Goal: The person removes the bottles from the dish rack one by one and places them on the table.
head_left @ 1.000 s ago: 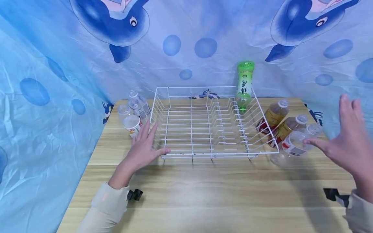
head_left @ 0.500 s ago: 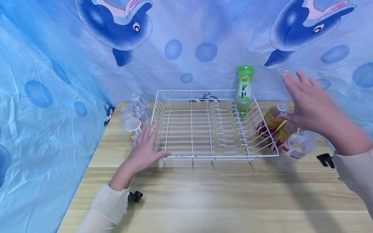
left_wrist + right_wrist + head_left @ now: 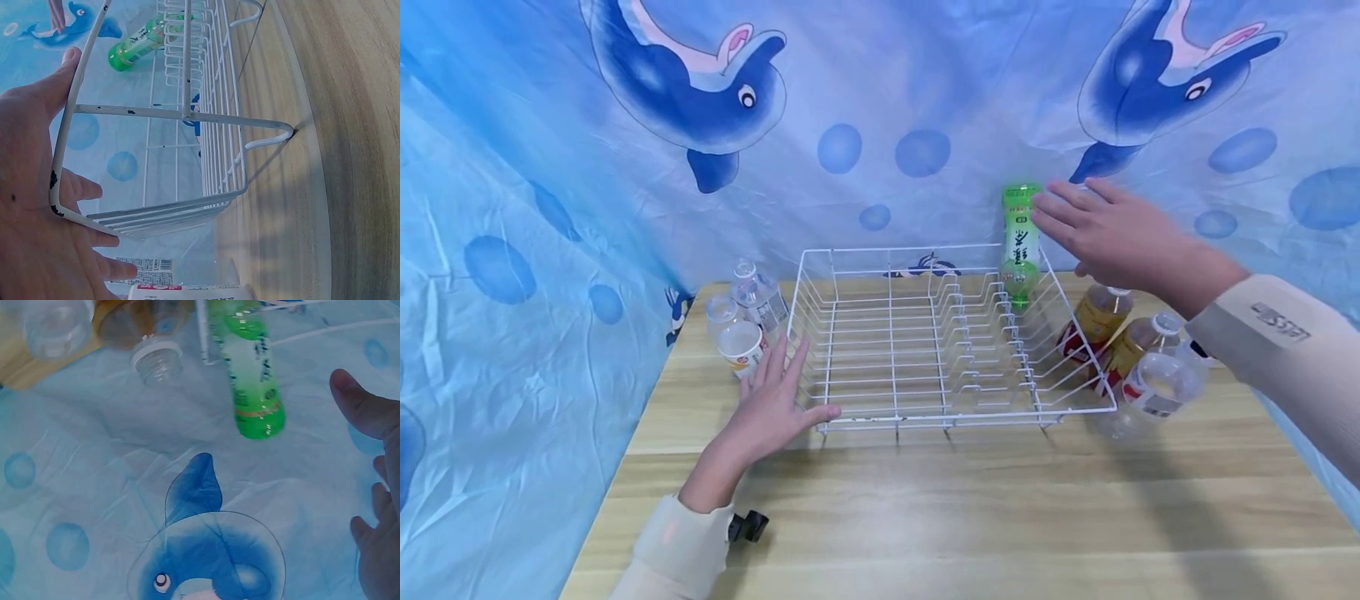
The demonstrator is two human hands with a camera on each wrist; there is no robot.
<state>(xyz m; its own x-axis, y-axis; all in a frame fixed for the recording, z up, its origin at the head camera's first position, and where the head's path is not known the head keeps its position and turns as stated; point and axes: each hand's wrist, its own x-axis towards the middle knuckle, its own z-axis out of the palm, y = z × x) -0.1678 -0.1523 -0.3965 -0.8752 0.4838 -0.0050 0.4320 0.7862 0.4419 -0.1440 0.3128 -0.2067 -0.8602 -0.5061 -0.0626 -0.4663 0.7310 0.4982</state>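
A white wire dish rack [image 3: 917, 421] stands on the wooden table, seen also in the left wrist view. My left hand [image 3: 767, 412], fingers spread, rests against its front left corner; the thumb [image 3: 72, 59] lies along the rim in the left wrist view. Inside the rack's back right corner leans a green plastic bottle [image 3: 1020, 233], its upper part above the rim. Just right of the bottle's top is my right hand [image 3: 1123, 237], raised, with nothing in its grasp. In the right wrist view a gap separates the thumb [image 3: 356, 403] from the bottle [image 3: 253, 381].
Left of the rack stand a clear bottle [image 3: 760, 296] and a white printed cup [image 3: 741, 343], with another clear container behind. Two amber-labelled bottles [image 3: 1101, 312] and a clear bottle [image 3: 1161, 383] crowd the right side. A blue dolphin-print curtain [image 3: 880, 108] hangs behind the table.
My right hand has swept left from the far right, past the amber and clear bottles, to beside the green bottle's top. The left hand keeps its place at the rack's corner.
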